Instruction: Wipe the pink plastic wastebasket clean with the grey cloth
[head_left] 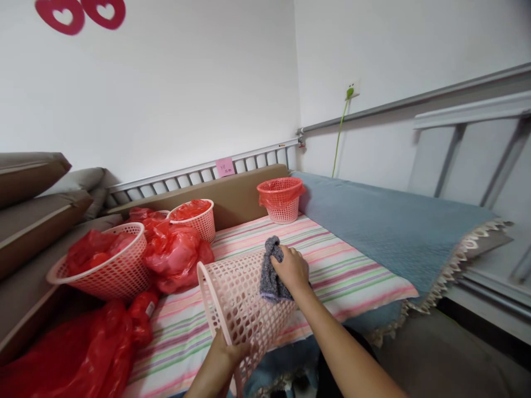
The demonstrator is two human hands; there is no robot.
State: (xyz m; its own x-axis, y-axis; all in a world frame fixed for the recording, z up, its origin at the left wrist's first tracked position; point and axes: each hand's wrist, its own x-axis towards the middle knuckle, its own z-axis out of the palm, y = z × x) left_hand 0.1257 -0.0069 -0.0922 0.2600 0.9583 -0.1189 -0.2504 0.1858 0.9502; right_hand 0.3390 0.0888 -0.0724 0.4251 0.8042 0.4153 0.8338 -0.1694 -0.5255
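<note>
A pink plastic basket (244, 298) with a grid of holes lies tipped on its side over a striped cloth (340, 276), its rim facing left. My left hand (226, 354) grips it near the rim at the lower side, fingers partly hidden inside. My right hand (292, 268) is closed on a grey cloth (271, 276) with a purple edge, pressed against the basket's outer wall toward its base.
At the back stands a pink basket (283, 213) lined with a red bag. On the left are more baskets (120, 276) holding red plastic, loose red bags (176, 254) and stacked cushions (37, 221). A blue cover (385, 221) with lace trim lies right, beside a radiator (464, 143).
</note>
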